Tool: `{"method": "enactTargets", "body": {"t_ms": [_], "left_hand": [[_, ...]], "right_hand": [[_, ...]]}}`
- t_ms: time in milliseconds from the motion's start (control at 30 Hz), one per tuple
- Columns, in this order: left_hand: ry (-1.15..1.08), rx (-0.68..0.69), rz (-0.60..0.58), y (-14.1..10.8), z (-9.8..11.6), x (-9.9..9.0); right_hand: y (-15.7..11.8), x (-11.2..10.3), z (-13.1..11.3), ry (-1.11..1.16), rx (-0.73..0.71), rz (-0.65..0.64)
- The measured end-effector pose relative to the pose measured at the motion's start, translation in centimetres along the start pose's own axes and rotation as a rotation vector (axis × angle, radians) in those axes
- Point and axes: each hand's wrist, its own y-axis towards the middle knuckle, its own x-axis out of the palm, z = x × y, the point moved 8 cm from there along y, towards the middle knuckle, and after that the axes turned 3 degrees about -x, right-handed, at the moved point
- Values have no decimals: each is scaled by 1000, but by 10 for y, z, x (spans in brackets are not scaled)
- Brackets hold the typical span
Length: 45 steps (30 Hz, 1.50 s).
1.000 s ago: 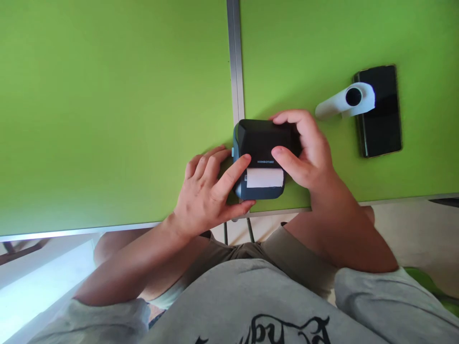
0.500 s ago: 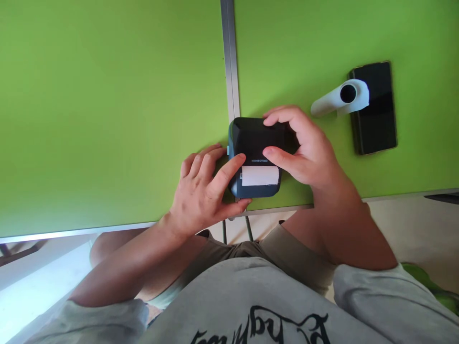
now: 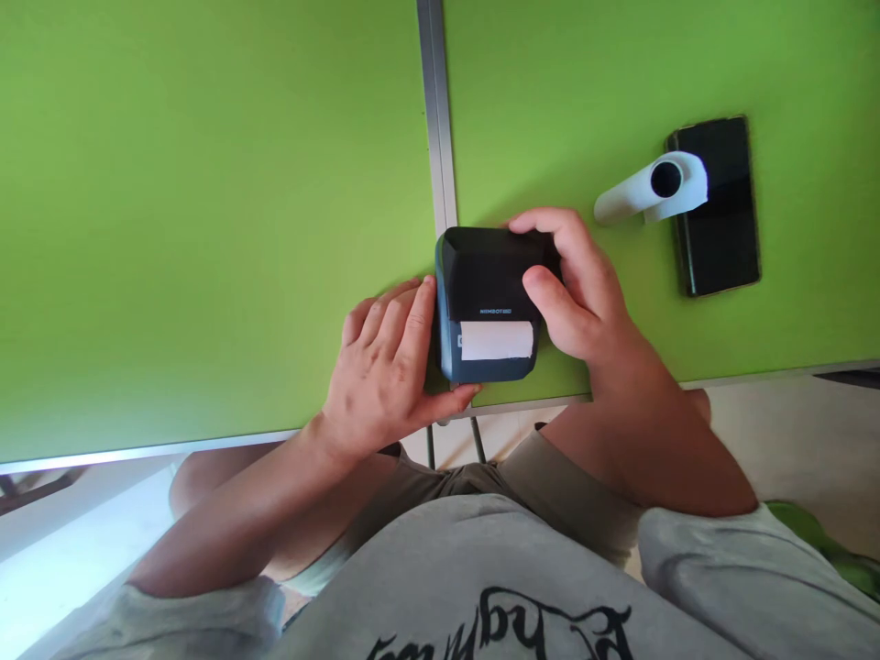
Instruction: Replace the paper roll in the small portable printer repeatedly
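Note:
A small black and dark-blue label printer (image 3: pixel 485 270) lies on the green table in front of me, with white paper (image 3: pixel 496 340) showing at its near end. Along its left side rests my left hand (image 3: pixel 381 357), fingers together against the edge and thumb across the near edge. My right hand (image 3: pixel 577 284) grips the printer's right side, its index finger at the far right corner and its thumb on the top near the right edge. The other right fingers are mostly hidden.
To the right, a white paper roll (image 3: pixel 629 195) with a dark core stands beside a black phone (image 3: pixel 721 229), overlapping it in view. A grey metal strip (image 3: pixel 436 119) divides the green table (image 3: pixel 206 211), whose near edge runs just below the printer.
My left index finger has lifted off the printer's top and now lies along its left side. My right thumb has slid right, toward the printer's edge. The printer has barely moved.

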Motion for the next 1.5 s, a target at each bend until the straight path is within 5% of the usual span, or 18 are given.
{"method": "enactTargets", "body": {"t_ms": [933,1500], "left_hand": [[-92,-45,-3,0,-6,-5],[-43,-61,-9,-2,-4,-5]], "right_hand": [[1,-2,1,-16,4,11],[-2,0,-5,-5,105,-151]]}}
